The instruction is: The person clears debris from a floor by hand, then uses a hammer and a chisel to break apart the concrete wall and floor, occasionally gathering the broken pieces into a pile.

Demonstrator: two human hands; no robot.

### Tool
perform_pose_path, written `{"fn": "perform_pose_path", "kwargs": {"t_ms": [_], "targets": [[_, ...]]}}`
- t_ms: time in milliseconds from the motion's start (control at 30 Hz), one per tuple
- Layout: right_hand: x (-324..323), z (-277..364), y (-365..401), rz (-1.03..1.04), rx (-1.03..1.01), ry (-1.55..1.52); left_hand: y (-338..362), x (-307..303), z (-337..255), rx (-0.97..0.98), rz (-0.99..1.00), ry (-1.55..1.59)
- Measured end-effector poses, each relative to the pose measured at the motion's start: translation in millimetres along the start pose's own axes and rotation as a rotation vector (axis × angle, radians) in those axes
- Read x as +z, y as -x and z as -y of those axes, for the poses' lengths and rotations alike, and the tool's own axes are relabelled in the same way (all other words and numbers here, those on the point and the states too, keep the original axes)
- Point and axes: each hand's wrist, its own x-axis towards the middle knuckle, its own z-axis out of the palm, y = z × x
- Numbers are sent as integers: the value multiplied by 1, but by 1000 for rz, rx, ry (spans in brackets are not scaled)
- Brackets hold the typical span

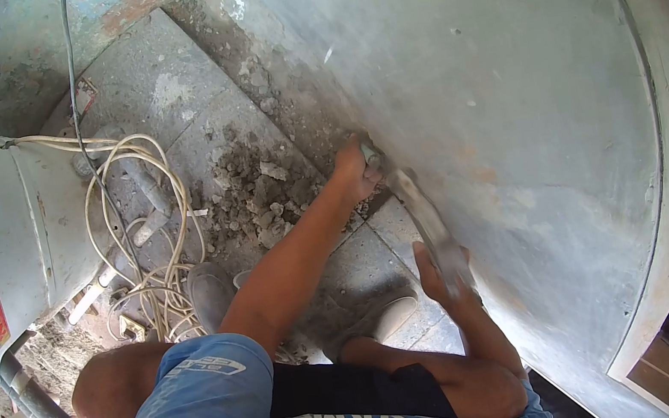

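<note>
"From here, what do I have nearest?"
"My right hand (439, 282), its fingers wrapped around a long, motion-blurred, grey-brown tool (424, 215) slanting beside the smooth grey-green plastered wall (527, 111)."
"And my left hand (353, 170)?"
"Farther out, clenched around a small green-ended piece (369, 153) near the wall's foot; I can't tell what it is. Beside it lies loose grey rubble (264, 198), with grey tiles (160, 84) stretching beyond."

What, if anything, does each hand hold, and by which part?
The right hand holds a long, blurred tool by its nearer end. The left hand holds a greenish object, mostly hidden; which part cannot be told.
</note>
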Motion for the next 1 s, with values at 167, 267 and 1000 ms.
{"fn": "perform_pose_path", "kwargs": {"t_ms": [167,267,1000], "targets": [[11,-23,20,-76,-54,-490,-2,-9,-2,11,156,-48],[51,-50,23,233,517,-238,-8,-2,4,-5,65,-41],[15,-31,24,-77,-32,-64,10,-16,28,0,133,-12]]}}
